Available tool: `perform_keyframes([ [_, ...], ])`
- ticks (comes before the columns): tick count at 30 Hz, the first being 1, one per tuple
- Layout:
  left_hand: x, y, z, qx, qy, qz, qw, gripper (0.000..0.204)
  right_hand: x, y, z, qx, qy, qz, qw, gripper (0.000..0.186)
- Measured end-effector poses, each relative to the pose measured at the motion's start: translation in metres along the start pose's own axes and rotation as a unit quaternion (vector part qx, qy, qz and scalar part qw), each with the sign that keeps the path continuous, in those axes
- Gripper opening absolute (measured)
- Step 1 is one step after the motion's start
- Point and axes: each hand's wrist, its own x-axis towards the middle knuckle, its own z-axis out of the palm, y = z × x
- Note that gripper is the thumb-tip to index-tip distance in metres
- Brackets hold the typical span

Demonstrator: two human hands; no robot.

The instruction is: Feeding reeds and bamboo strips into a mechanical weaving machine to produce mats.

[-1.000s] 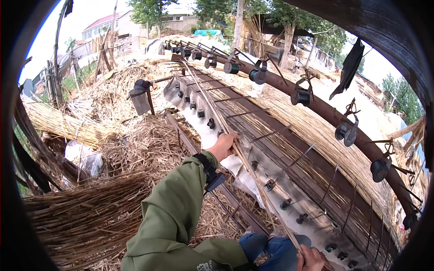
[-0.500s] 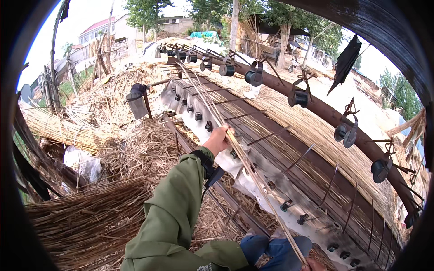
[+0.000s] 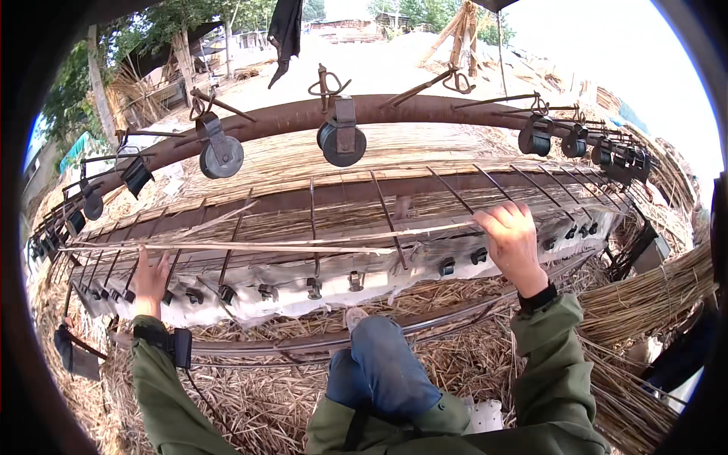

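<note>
Long, thin pale reed stalks [image 3: 303, 248] stretch crosswise in front of me, over the row of thin metal rods [image 3: 312, 216] on the frame. My right hand [image 3: 506, 241] is closed around the stalks' right part, palm down. On the left, my left hand [image 3: 152, 277] has its fingers raised and apart, with the stalks lying against the fingertips. Below the rods, a whitish sheet [image 3: 334, 294] hangs along the frame, with small black spools [image 3: 355, 281] in front of it.
A brown pipe [image 3: 409, 108] arches across the far side, hung with black reels [image 3: 341, 142]. Behind it lies a reed mat [image 3: 432, 144]. Bundled reeds [image 3: 652, 292] lie at my right. Loose straw [image 3: 280, 394] covers the ground around my knees; a dark cloth [image 3: 285, 42] hangs above.
My view has swung to the right, facing the frame squarely. The stalks now lie level across the rods. My left hand has loosened its grip; my right hand has come fully into view.
</note>
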Motion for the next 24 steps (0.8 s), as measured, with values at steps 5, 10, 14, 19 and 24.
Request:
perform_keyframes([
  [5,-0.039,-0.014,0.052,0.193,-0.027,0.07,0.978,0.042,0.017,-0.003,0.084,0.094,0.024,0.136,0.986,0.042],
  [10,-0.111,-0.057,0.131,0.464,-0.145,0.231,0.843,0.03,-0.028,-0.046,0.116,0.268,0.009,0.149,0.952,0.031],
  [14,-0.129,-0.08,0.175,0.656,-0.177,0.379,0.628,0.036,-0.062,-0.086,0.114,0.33,-0.098,0.174,0.923,0.032],
  [19,-0.131,-0.067,0.184,0.712,-0.193,0.286,0.611,0.059,-0.084,-0.151,0.108,0.425,-0.159,0.059,0.889,0.025],
  [24,-0.12,-0.066,0.198,0.806,-0.165,0.35,0.449,0.077,-0.079,-0.179,0.12,0.453,-0.08,0.069,0.885,0.023],
])
